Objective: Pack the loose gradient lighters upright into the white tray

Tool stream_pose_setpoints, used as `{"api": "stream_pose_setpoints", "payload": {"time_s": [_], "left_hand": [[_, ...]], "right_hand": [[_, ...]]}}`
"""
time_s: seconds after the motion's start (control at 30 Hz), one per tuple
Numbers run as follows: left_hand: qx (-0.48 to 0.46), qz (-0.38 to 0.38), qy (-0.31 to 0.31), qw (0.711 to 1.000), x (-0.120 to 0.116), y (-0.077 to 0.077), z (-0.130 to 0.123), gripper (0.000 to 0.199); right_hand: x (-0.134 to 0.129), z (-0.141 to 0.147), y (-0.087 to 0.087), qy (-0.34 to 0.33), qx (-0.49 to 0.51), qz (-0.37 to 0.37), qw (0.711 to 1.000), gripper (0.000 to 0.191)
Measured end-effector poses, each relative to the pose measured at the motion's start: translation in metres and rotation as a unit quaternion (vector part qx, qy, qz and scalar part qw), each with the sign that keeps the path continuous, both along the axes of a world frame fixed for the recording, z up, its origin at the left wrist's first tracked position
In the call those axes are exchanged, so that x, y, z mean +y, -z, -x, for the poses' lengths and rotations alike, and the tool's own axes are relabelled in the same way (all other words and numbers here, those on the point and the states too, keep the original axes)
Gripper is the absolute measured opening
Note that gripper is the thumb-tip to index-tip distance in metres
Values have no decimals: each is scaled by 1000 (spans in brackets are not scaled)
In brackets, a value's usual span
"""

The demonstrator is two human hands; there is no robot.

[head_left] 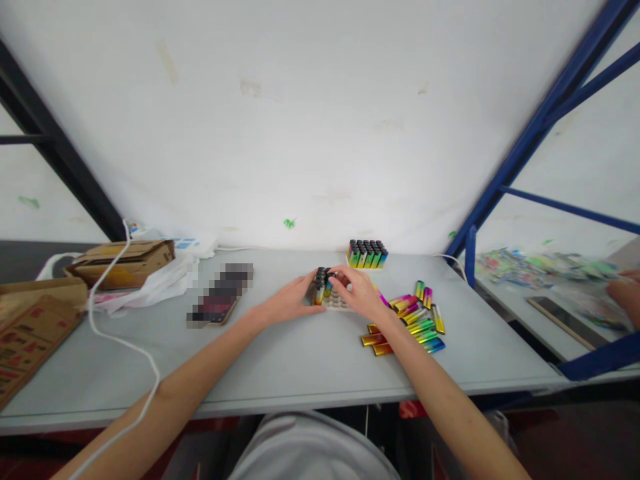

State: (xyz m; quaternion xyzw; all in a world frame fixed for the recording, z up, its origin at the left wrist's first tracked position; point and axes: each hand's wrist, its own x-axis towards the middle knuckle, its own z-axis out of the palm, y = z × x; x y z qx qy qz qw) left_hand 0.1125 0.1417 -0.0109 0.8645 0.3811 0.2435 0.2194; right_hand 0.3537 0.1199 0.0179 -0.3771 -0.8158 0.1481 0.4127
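My left hand (290, 301) curves around the left end of a small white tray with round holes (341, 305), thumb at the front and fingers behind. Upright lighters (319, 288) with black tops fill that left end. Over the tray, my right hand (359, 291) has its thumb and fingers closed at the top of a lighter (328, 288) with a bluish body; the fingers partly hide it. Beside my right forearm lies a loose pile of shiny multicoloured lighters (413, 310).
Behind stands a full block of upright lighters (367, 255). A phone (220, 297), partly blurred out, lies left, near a white plastic bag (155, 287) and cardboard boxes (120, 263). A white cable (107, 337) crosses the left side. Right, past a blue frame (520, 160), another person's hand (625, 293) shows.
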Motion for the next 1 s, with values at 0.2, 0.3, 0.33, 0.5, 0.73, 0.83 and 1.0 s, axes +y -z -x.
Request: {"api": "stream_pose_setpoints", "payload": {"time_s": [0.2, 0.3, 0.33, 0.5, 0.73, 0.83, 1.0], "left_hand": [[-7, -2, 0, 1000, 0, -1, 0, 103], [-3, -2, 1, 1000, -1, -2, -2, 103], [-3, -3, 2, 1000, -1, -3, -2, 103], [-9, -3, 2, 1000, -1, -2, -2, 102], [-10, -4, 10, 1000, -1, -4, -2, 101], [-6, -1, 8, 1000, -2, -5, -3, 100], [4, 0, 6, 1000, -1, -4, -3, 101]], "right_hand": [[-1, -1, -3, 8, -4, 9, 1000, 27], [-2, -1, -4, 8, -4, 11, 1000, 25], [-2, -1, -4, 7, -4, 10, 1000, 25], [-1, -2, -5, 2, -13, -1, 1000, 27], [-2, -2, -7, 5, -18, -4, 1000, 26], [-3, -2, -6, 8, -13, 0, 1000, 25], [-3, -2, -5, 5, -3, -7, 1000, 23]]}}
